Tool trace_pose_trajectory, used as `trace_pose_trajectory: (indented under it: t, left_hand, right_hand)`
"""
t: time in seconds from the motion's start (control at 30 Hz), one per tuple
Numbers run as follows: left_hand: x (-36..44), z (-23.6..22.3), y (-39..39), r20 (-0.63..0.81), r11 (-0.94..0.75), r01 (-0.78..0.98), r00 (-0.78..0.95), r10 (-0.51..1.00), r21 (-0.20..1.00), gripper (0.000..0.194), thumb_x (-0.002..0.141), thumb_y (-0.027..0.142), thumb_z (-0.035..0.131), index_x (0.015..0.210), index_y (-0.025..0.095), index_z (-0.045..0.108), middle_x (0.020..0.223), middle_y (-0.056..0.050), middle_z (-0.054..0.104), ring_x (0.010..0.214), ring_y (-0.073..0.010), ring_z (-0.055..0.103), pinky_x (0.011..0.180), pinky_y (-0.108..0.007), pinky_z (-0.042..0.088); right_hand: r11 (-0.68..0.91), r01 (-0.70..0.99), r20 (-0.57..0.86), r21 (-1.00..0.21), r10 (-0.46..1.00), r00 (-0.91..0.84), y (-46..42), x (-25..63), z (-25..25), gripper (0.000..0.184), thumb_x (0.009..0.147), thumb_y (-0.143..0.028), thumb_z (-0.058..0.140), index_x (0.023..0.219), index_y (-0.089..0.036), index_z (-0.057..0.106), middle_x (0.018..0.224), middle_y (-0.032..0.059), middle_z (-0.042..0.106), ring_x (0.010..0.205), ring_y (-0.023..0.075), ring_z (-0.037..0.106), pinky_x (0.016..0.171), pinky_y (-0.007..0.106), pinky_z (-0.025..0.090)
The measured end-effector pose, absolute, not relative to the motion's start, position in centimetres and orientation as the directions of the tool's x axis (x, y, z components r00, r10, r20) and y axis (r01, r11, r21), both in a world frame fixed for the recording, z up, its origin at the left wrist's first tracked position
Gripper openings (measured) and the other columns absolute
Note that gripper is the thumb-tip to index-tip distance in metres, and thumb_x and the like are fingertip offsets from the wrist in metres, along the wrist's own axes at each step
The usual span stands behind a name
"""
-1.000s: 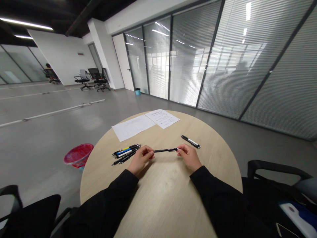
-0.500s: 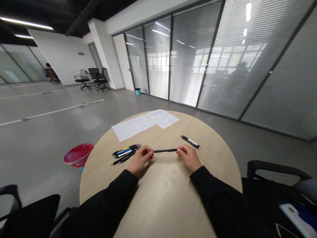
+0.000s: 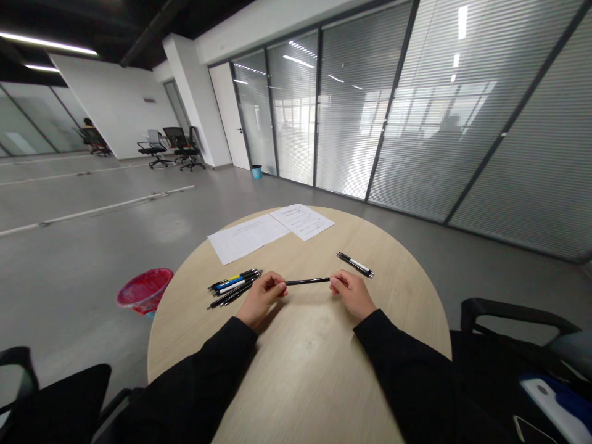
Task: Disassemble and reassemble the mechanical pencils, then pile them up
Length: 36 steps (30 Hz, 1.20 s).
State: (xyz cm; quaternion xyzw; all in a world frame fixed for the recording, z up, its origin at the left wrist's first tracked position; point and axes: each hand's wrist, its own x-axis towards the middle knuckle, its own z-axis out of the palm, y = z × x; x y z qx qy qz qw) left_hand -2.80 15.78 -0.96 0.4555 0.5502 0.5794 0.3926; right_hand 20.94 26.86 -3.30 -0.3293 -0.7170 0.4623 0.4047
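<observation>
A thin black pen (image 3: pixel 308 281) is held level just above the round wooden table (image 3: pixel 300 364). My left hand (image 3: pixel 261 299) pinches its left end and my right hand (image 3: pixel 352 293) pinches its right end, both with fingers closed. A bunch of several pens (image 3: pixel 234 285), black with some blue, yellow and white, lies just left of my left hand. Two more pens (image 3: pixel 355 264), one black and one white, lie beyond my right hand.
Two printed sheets (image 3: pixel 271 229) lie at the table's far edge. A red waste basket (image 3: pixel 144 290) stands on the floor to the left. A black chair arm (image 3: pixel 513 311) is at the right, another chair (image 3: pixel 50 401) at the lower left. Glass partitions stand behind.
</observation>
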Motion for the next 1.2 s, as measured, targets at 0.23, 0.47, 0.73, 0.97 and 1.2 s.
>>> trace_pose_trajectory:
  t: [0.23, 0.47, 0.73, 0.97, 1.2]
  left_hand:
    - [-2.9, -1.2, 15.9, 0.094, -0.085, 0.047, -0.278, 0.956, 0.995, 0.027, 0.074, 0.038, 0.076, 0.079, 0.016, 0.06, 0.066, -0.001, 0.064, 0.062, -0.0134, 0.06, 0.059, -0.025, 0.045]
    - [-2.7, -1.2, 15.9, 0.083, -0.065, 0.072, -0.289, 0.954, 0.995, 0.026, 0.076, 0.037, 0.073, 0.078, 0.016, 0.059, 0.064, 0.0, 0.063, 0.06, -0.0123, 0.057, 0.057, -0.023, 0.042]
    - [-2.7, -1.1, 15.9, 0.076, -0.067, 0.039, -0.29, 0.954, 0.997, 0.028, 0.074, 0.038, 0.075, 0.078, 0.016, 0.059, 0.064, 0.0, 0.063, 0.06, -0.0119, 0.058, 0.059, -0.023, 0.043]
    - [-2.7, -1.2, 16.0, 0.078, -0.068, 0.042, -0.294, 0.953, 0.997, 0.029, 0.073, 0.039, 0.076, 0.077, 0.016, 0.06, 0.063, 0.0, 0.063, 0.059, -0.0123, 0.058, 0.058, -0.024, 0.043]
    - [-2.7, -1.0, 15.9, 0.082, -0.068, 0.059, -0.296, 0.952, 0.996, 0.028, 0.074, 0.039, 0.075, 0.079, 0.015, 0.06, 0.064, -0.001, 0.064, 0.06, -0.0126, 0.058, 0.058, -0.024, 0.043]
  right_hand:
    - [0.32, 0.054, 0.267, -0.946, 0.862, -0.431, 27.2, 20.7, -3.9, 0.025, 0.084, -0.042, 0.061, 0.088, -0.017, 0.068, 0.079, 0.0044, 0.069, 0.064, 0.0174, 0.065, 0.063, 0.029, 0.053]
    - [0.232, -0.067, 0.238, -0.97, 0.877, -0.417, 27.7, 20.2, -4.8, 0.025, 0.076, -0.039, 0.069, 0.087, -0.017, 0.065, 0.08, 0.0041, 0.066, 0.068, 0.0173, 0.065, 0.067, 0.03, 0.054]
    - [0.239, -0.007, 0.22, -0.971, 0.885, -0.41, 27.2, 20.4, -4.0, 0.024, 0.078, -0.04, 0.067, 0.083, -0.017, 0.065, 0.077, 0.0031, 0.066, 0.064, 0.0164, 0.064, 0.064, 0.029, 0.052]
    - [0.263, 0.036, 0.225, -0.964, 0.884, -0.409, 27.1, 20.5, -3.9, 0.022, 0.079, -0.039, 0.065, 0.084, -0.017, 0.066, 0.076, 0.0031, 0.067, 0.062, 0.0164, 0.064, 0.062, 0.029, 0.052]
    - [0.291, 0.063, 0.239, -0.955, 0.875, -0.421, 26.8, 20.6, -3.3, 0.022, 0.081, -0.039, 0.063, 0.081, -0.017, 0.066, 0.073, 0.0025, 0.067, 0.061, 0.016, 0.064, 0.061, 0.028, 0.052]
